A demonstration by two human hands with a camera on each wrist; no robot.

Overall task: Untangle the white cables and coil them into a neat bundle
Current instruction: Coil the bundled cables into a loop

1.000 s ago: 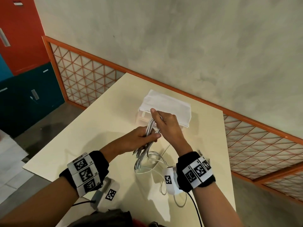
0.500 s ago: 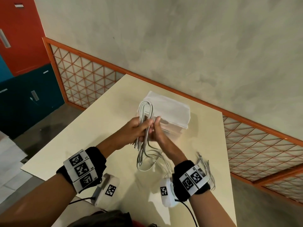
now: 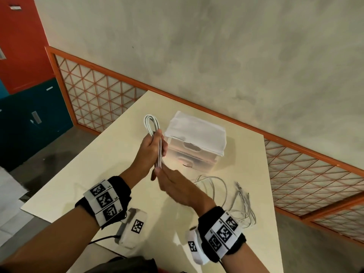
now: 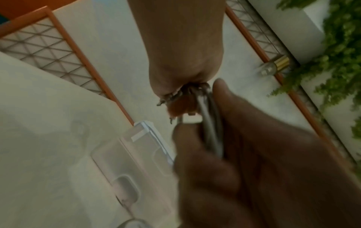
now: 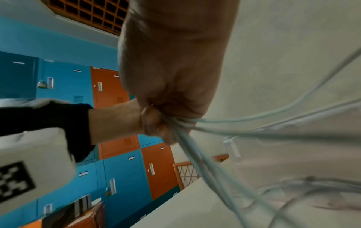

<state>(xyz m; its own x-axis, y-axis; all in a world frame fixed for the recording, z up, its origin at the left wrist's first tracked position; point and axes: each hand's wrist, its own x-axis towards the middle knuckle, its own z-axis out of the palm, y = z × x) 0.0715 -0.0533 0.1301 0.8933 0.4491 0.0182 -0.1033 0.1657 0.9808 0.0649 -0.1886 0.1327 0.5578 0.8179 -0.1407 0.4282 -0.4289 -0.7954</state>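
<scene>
A folded bundle of white cables [image 3: 151, 124] stands upright above the cream table [image 3: 102, 174], with its loop end on top. My left hand [image 3: 160, 142] grips the bundle's middle, thumb along the strands. Just below it, my right hand [image 3: 157, 174] closes round the bundle's lower end. The left wrist view shows my left hand [image 4: 199, 135] wrapped on the strands [image 4: 212, 138], with metal plug tips poking from the other fist. In the right wrist view my right hand [image 5: 164, 121] clutches cables [image 5: 254, 121] that trail off to the right. More loose white cable [image 3: 224, 186] lies on the table.
A clear plastic box [image 3: 197, 156] with a white cloth [image 3: 195, 131] on top stands just behind my hands. An orange lattice rail [image 3: 94, 95] runs along the concrete wall behind the table. Blue and orange lockers [image 3: 23, 56] stand at the left.
My left hand has lifted the folded bundle so its loop stands above the hand. My right hand has slid from the top of the strands down to their lower end.
</scene>
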